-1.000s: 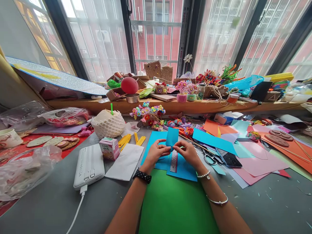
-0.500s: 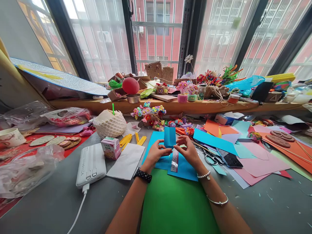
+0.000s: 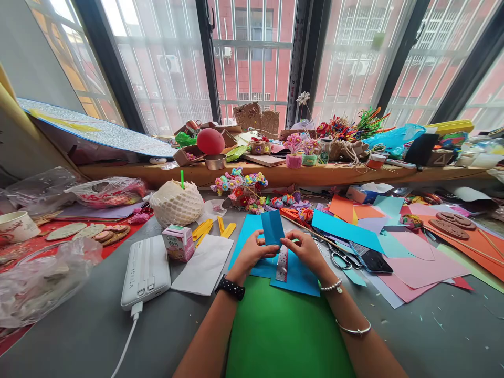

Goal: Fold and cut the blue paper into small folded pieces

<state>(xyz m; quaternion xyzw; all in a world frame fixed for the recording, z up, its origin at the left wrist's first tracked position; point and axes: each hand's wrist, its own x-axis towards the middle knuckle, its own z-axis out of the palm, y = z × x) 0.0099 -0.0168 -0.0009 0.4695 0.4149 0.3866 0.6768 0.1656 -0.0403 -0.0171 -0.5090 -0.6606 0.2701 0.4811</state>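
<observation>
A small creased piece of blue paper [image 3: 272, 228] stands upright between my two hands, tilted a little to the left. My left hand [image 3: 255, 249] pinches its lower left edge. At the lower right corner, the fingers of my right hand [image 3: 304, 249] close on the paper too. Beneath the hands lie larger blue sheets [image 3: 301, 281], with a short clear ruler [image 3: 282, 264] on top. Under my forearms is a green sheet [image 3: 289, 331]. Scissors [image 3: 342, 259] and a phone [image 3: 372, 258] lie right of my right hand.
Left of my hands are a white power bank [image 3: 145, 270] with a cable, a small drink carton [image 3: 178, 243], a white paper [image 3: 202, 265] and folded yellow strips [image 3: 202, 229]. A netted coconut [image 3: 177, 203] stands behind. Coloured sheets [image 3: 419, 257] spread rightward. A crowded ledge [image 3: 244, 176] runs along the window.
The small blue paper has turned and tilted leftward, and more of its flat face shows. Both hands keep hold of it in nearly the same place. The view shifted slightly.
</observation>
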